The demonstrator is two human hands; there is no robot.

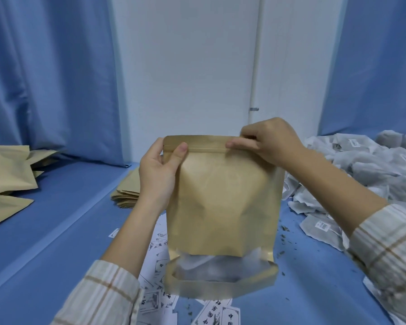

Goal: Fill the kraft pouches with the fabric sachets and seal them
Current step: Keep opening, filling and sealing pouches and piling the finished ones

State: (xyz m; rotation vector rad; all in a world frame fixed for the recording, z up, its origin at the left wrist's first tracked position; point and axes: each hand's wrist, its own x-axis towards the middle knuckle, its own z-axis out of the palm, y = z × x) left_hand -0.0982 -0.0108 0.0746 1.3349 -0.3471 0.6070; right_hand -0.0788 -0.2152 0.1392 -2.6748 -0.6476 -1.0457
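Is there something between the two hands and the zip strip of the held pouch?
Nothing visible. The left hand and right hand already pinch the kraft pouch directly at its zip strip.

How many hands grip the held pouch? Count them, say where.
2. The left hand pinches the kraft pouch at its top left corner; the right hand pinches the top right.

Blue-draped corner with a white wall

Blue curtains hung on both sides of a plain white wall, where a thin white pipe ran down, held by a small metal clip; a blue cloth covered the tabletop under soft, even light.
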